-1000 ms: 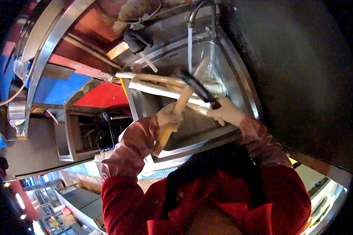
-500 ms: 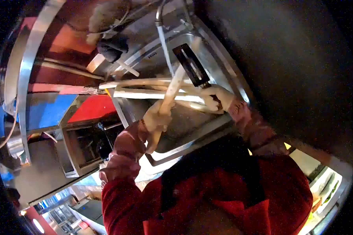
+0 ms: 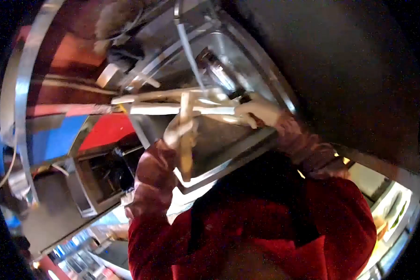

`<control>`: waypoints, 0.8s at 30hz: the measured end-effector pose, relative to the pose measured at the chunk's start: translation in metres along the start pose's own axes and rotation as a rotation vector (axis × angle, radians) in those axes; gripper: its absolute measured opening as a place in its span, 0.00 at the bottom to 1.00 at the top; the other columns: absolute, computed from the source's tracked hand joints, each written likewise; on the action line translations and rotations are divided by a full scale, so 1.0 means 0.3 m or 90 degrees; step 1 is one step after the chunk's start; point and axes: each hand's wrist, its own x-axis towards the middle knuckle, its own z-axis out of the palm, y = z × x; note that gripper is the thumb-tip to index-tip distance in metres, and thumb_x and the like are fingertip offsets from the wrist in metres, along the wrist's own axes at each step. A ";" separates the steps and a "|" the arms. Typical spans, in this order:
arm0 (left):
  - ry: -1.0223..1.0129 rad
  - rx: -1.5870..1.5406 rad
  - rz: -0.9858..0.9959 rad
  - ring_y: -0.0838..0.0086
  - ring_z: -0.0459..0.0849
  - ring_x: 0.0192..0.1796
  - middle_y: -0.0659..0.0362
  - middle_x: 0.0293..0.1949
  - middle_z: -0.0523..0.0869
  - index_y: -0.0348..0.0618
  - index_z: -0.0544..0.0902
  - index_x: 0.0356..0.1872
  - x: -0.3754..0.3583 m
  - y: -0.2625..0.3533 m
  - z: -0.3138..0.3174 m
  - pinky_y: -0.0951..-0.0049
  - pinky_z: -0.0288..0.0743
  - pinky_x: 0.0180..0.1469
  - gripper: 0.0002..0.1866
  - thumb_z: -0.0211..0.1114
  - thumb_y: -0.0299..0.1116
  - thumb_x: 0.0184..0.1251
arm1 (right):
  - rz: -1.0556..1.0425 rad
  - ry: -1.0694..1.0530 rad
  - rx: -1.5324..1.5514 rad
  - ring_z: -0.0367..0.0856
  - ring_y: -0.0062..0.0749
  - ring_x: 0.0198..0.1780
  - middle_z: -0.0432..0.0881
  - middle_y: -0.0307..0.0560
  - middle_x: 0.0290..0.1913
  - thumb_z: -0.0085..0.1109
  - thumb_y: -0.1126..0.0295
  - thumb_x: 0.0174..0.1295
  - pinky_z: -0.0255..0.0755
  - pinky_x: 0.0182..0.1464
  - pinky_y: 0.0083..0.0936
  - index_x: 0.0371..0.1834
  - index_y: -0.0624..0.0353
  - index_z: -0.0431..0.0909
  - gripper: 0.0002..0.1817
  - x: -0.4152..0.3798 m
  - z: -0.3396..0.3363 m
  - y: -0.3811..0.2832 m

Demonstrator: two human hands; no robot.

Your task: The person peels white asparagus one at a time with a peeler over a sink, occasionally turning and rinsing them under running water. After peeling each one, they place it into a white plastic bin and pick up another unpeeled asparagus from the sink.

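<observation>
Head view: long pale wooden stick [image 3: 186, 135], smooth and straight, upright over the stainless steel sink basin [image 3: 228, 149], upper end beside the thin stream of tap water [image 3: 187, 51]. Gloved left hand [image 3: 179, 130] wrapped closed round its middle. Gloved right hand [image 3: 259, 112] clenched on the dark handle of a broad-bladed knife [image 3: 219, 77], blade blurred, tilted up over the basin. Pale flat board [image 3: 172, 109] across the sink, partly covered by both hands. Blade edge and stick's top hard to separate; lower frame filled by red garment [image 3: 266, 233].
</observation>
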 end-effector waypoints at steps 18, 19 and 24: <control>-0.044 -0.171 0.116 0.73 0.75 0.19 0.59 0.24 0.75 0.35 0.68 0.56 -0.062 -0.099 0.153 0.75 0.72 0.20 0.29 0.66 0.27 0.50 | -0.144 0.284 -0.562 0.81 0.45 0.34 0.81 0.53 0.30 0.58 0.68 0.53 0.73 0.35 0.40 0.36 0.57 0.78 0.09 0.203 -0.028 -0.043; -0.007 -0.144 0.104 0.73 0.76 0.20 0.59 0.25 0.75 0.38 0.65 0.58 -0.081 -0.109 0.136 0.75 0.73 0.21 0.31 0.66 0.25 0.50 | -0.117 0.289 -0.562 0.81 0.44 0.34 0.82 0.53 0.31 0.59 0.66 0.54 0.73 0.35 0.37 0.37 0.58 0.78 0.10 0.206 -0.059 -0.059; 0.104 -0.206 0.085 0.71 0.77 0.21 0.57 0.32 0.77 0.42 0.65 0.59 -0.059 -0.142 0.075 0.72 0.77 0.27 0.30 0.64 0.22 0.53 | -0.177 0.248 -0.726 0.80 0.40 0.26 0.81 0.50 0.28 0.61 0.64 0.52 0.72 0.30 0.39 0.38 0.55 0.76 0.12 0.046 0.146 -0.178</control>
